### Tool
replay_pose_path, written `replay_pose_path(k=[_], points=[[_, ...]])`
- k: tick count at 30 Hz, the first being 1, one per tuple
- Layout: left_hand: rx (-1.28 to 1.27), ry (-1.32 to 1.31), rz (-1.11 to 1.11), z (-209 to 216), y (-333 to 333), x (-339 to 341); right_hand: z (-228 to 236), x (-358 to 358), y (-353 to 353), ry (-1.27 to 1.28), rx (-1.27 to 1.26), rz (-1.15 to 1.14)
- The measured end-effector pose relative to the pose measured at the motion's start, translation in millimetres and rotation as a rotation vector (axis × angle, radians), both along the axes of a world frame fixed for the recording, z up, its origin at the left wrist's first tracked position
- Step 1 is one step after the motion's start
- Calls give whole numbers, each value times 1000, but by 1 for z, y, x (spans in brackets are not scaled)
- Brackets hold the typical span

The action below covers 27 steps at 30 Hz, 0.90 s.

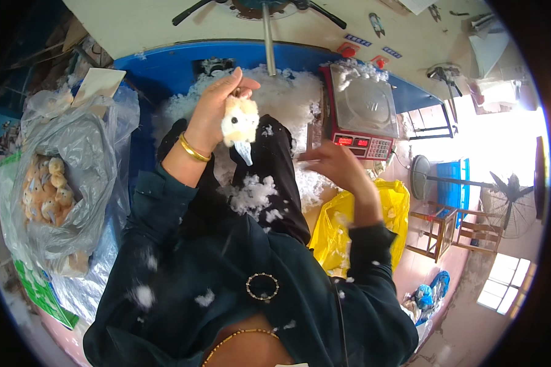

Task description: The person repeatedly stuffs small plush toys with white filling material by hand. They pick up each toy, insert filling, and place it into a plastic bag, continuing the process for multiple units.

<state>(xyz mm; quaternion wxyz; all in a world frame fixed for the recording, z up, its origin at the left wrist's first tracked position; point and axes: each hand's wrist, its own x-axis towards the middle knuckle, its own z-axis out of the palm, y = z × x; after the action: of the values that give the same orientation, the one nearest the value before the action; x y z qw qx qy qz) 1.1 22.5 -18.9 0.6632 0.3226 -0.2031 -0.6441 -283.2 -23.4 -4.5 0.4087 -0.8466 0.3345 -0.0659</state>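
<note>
My left hand (214,104) is closed around the upper end of a small fluffy plush toy (240,119). The toy is cream and orange with a dark round eye, and a pale grey-blue piece hangs from its lower end. To the right, my right hand (341,164) is slightly blurred, its fingers stretched out leftward with nothing visible in them. It is just below a red digital scale (362,142) and apart from the toy. White fluffy stuffing (254,192) lies on my dark trousers, with a larger heap (278,92) beyond my knees.
At left, a grey plastic bag (92,202) holds several similar orange plush toys (46,192). A yellow plastic bag (330,229) sits beside my right forearm. Ahead stands a pale machine with a metal tube (268,43). A fan (509,196) and wooden stools (434,229) are farther right.
</note>
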Motion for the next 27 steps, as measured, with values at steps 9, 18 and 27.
replay_pose_path(k=[9,18,27], points=[[-11,-443,258,-4,16,-20,-15,118,10,-761,487,-353],[-52,-511,223,-3,13,-19,0,122,0,-832,409,-386],[-105,-1107,360,14,-34,-1,7,144,-42,-890,496,-544]])
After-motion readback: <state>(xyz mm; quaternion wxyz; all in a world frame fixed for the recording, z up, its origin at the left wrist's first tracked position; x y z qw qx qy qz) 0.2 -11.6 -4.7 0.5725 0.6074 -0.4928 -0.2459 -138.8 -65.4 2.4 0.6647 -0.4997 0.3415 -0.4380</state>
